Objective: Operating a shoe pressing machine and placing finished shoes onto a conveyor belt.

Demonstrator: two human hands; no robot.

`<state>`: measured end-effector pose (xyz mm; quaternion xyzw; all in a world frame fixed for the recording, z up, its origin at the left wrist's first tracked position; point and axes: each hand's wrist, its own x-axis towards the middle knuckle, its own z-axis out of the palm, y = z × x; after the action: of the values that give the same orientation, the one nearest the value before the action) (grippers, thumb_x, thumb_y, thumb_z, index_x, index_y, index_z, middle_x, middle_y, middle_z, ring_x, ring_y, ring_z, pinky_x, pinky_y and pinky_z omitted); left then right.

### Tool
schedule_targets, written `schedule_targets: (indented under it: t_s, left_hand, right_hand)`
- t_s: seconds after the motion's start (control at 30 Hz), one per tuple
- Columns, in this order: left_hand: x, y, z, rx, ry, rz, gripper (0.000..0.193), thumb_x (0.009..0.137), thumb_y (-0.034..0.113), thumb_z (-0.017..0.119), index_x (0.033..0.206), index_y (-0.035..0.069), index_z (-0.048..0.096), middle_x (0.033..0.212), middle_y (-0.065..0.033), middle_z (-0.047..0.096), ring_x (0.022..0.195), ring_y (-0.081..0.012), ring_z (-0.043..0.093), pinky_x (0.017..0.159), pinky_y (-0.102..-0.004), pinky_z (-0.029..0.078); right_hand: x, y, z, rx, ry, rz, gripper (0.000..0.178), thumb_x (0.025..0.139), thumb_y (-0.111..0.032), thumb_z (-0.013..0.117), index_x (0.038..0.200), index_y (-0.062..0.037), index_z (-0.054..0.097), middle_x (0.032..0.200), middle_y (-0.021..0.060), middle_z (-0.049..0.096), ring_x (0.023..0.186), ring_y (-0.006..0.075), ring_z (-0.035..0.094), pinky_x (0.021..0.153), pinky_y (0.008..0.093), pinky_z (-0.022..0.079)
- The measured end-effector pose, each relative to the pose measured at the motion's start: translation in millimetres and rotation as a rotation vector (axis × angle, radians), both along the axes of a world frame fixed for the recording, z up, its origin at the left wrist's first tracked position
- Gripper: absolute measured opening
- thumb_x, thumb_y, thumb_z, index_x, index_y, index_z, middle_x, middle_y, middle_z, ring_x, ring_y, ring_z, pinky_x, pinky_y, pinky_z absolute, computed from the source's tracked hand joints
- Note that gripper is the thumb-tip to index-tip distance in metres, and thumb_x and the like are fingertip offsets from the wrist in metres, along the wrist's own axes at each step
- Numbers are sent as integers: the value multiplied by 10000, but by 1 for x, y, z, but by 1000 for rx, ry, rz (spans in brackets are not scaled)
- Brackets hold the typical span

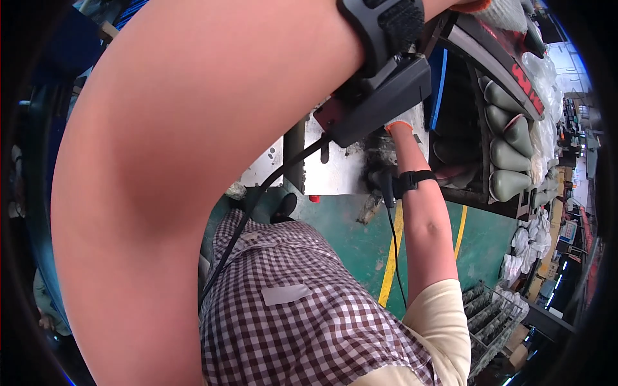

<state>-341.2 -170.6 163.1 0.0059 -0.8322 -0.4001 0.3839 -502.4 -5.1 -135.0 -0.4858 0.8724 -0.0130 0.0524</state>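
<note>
My left arm crosses the view from the lower left to the top right, with a black strap and a black box-shaped device (386,103) on the wrist. My left hand (505,14), in a whitish glove with an orange cuff, shows at the upper right edge. It is beside a curved black, grey and red piece (499,67); its fingers are too cut off to read. My right hand (411,117), also gloved, reaches over a pale metal work surface (331,174). The wrist device covers part of it, and its fingers are hidden.
Olive-green rounded pieces (508,154), shaped like boot feet, lie stacked on a dark rack at the right. Clear plastic wrap (541,83) hangs beside them. A wire rack (486,315) stands lower right on the green floor (351,248). Black cables run from both wrist devices.
</note>
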Motion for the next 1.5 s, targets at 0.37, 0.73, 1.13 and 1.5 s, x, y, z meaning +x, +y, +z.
schedule_targets:
  t_s: [0.37, 0.73, 1.13, 1.5]
  left_hand:
    - [110, 40, 41, -174, 15, 381, 343, 899, 160, 575, 1183, 62, 739, 1053, -211, 741, 963, -335, 717, 882, -412, 550]
    - [116, 61, 35, -266, 66, 379, 343, 891, 168, 582, 1179, 75, 744, 1069, -216, 741, 1005, -358, 714, 911, -421, 546]
    - [83, 96, 93, -63, -448, 530, 325, 860, 163, 587, 1144, 88, 727, 1138, -235, 718, 1128, -409, 667, 991, -443, 516]
    - [109, 52, 38, -233, -44, 231, 361, 868, 135, 592, 1212, 59, 676, 1138, -234, 722, 1111, -408, 678, 969, -430, 528]
  right_hand:
    - [117, -71, 63, -13, -157, 188, 1042, 817, -667, 696, 1672, -252, 268, 1506, 348, 485, 1366, 469, 540, 1117, 499, 475]
    - [88, -38, 34, -40, -122, 241, 967, 809, -441, 773, 1641, -215, 335, 1615, 295, 362, 1390, 477, 509, 1128, 482, 484]
    - [100, -29, 43, -113, 2, 287, 947, 797, -436, 770, 1628, -255, 354, 1596, 285, 391, 1339, 453, 561, 1102, 483, 504]
    - [112, -29, 53, -124, -12, 216, 922, 798, -448, 746, 1618, -272, 365, 1538, 277, 455, 1275, 438, 610, 1039, 489, 545]
